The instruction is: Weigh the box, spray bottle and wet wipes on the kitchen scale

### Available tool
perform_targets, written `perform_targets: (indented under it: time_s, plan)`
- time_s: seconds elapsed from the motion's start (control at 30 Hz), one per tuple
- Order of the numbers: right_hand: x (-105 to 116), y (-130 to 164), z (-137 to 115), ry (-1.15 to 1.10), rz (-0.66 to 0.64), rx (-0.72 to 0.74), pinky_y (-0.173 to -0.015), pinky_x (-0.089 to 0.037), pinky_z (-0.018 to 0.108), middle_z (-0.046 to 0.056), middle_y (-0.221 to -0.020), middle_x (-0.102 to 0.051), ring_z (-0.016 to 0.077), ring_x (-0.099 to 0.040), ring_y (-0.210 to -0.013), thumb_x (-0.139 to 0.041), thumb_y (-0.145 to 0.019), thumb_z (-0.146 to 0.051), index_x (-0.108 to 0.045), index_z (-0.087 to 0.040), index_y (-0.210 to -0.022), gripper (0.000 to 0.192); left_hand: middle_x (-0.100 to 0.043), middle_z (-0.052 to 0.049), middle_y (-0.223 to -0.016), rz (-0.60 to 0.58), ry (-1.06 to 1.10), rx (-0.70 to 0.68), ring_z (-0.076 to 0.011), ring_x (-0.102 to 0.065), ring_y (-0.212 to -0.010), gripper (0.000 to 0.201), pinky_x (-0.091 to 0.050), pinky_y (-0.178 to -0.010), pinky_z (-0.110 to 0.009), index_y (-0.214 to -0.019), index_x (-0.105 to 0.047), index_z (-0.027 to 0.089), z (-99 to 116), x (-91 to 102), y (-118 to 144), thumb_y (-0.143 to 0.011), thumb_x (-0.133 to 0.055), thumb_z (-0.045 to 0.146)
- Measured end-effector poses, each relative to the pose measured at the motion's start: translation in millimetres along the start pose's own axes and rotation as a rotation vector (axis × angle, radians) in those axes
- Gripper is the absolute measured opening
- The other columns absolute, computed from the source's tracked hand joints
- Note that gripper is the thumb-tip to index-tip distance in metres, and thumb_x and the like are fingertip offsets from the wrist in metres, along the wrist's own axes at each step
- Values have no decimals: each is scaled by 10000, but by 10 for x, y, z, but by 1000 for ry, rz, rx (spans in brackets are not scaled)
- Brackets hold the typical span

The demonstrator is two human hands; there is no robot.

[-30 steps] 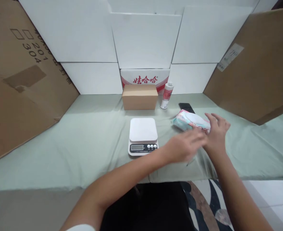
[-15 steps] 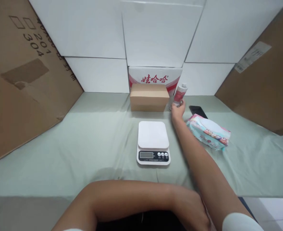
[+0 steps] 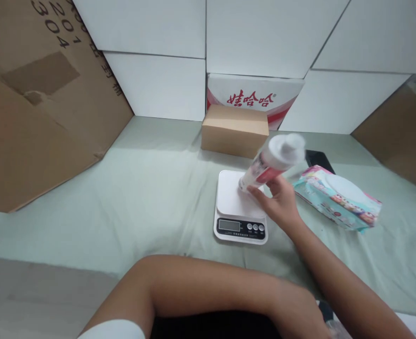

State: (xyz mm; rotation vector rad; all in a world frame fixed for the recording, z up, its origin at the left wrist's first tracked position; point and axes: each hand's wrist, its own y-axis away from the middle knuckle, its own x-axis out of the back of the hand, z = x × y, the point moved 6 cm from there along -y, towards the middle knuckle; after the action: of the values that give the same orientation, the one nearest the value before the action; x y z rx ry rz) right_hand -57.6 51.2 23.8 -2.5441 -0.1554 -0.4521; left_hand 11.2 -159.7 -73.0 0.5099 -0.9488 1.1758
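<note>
Head view: the right hand (image 3: 280, 205) has its fingers (image 3: 255, 192) wrapped around a red-and-white bottle (image 3: 269, 162), gripping it low on the body. The bottle is tilted, white cap swung toward the camera and blurred, its base hanging just over the white platform of the kitchen scale (image 3: 240, 206); whether the base touches the platform cannot be told. Holding it near the bottom leaves the base free to meet the plate.

The left forearm (image 3: 208, 294) lies across the bottom of the frame. The left hand (image 3: 301, 313) sits at the lower edge, and its fingers cannot be made out, so open or closed is impossible to say.

The scale sits on the green-covered worktop (image 3: 123, 197), display facing the person, readable from here. Just right of it lies a pack of wipes (image 3: 337, 197), a dark phone (image 3: 319, 159) behind that, and a small cardboard box (image 3: 234, 131) at the back.
</note>
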Motion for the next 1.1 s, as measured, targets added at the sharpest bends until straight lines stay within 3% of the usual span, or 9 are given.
perform_targets:
  time_s: [0.17,0.33,0.4,0.5,0.63,0.73,0.9,1.0,1.1]
  plan:
    - [-155,138,25,62,-103,-45,-846,-616,408,84,-1051,-778,287,-760,-961,-765,-912,-531,-673,-224,-1084,363,-746,-9,-720,-37,190,35,-195,-679,-647,139,-445,-510,-321,-674,-749,327,-74,87,13,-782,-667,296]
    - [-52,102,25,55,-77,-16,-1016,-568,479,117,-1338,-700,334,-696,-1207,-826,-842,-571,-598,-260,-1341,630,-663,3,-584,201,130,-60,-179,-600,-494,158,-377,-437,-314,-598,-654,293,-79,80,-13,-747,-680,245]
    - [39,85,-4,53,-19,38,-1059,-541,500,122,-1425,-644,338,-651,-1279,-812,-849,-572,-539,-281,-1436,710,-656,-2,-571,187,144,-70,-177,-588,-485,172,-369,-442,-317,-595,-637,286,-58,93,3,-759,-658,241]
    - [41,85,-20,103,-32,72,-916,-572,446,100,-1265,-709,296,-693,-1106,-763,-888,-543,-588,-266,-1358,573,-675,-9,-593,108,181,-10,-179,-601,-514,204,-374,-474,-333,-583,-620,284,-44,148,43,-780,-633,237]
    - [-95,108,11,179,-102,54,-733,-561,361,51,-993,-742,219,-677,-820,-757,-896,-465,-650,-233,-1128,345,-690,-12,-610,98,221,3,-187,-608,-525,201,-374,-480,-347,-583,-602,280,-11,227,78,-769,-669,245]
    - [4,55,103,186,43,34,-760,-581,377,50,-984,-733,223,-689,-834,-782,-865,-431,-636,-234,-1062,315,-662,-21,-582,96,202,15,-199,-597,-519,216,-349,-470,-356,-586,-569,275,-2,258,88,-777,-660,229]
    - [440,-171,545,206,377,-119,-812,-619,431,101,-1149,-720,267,-715,-994,-792,-796,-416,-559,-236,-1182,485,-689,-46,-627,27,222,-3,-217,-633,-579,219,-365,-492,-363,-598,-523,272,67,320,128,-787,-619,218]
    - [566,-340,821,304,469,-202,-965,-580,522,135,-1155,-707,293,-701,-1044,-752,-757,-360,-541,-201,-1168,489,-723,-50,-669,67,187,24,-224,-648,-594,189,-363,-489,-373,-620,-556,273,75,356,149,-790,-610,210]
    - [546,-501,1024,424,491,-294,-1021,-534,567,139,-1118,-701,313,-686,-1035,-703,-751,-339,-537,-197,-1147,452,-738,-40,-675,122,151,15,-225,-665,-602,167,-398,-504,-372,-632,-623,272,70,387,166,-792,-632,223]
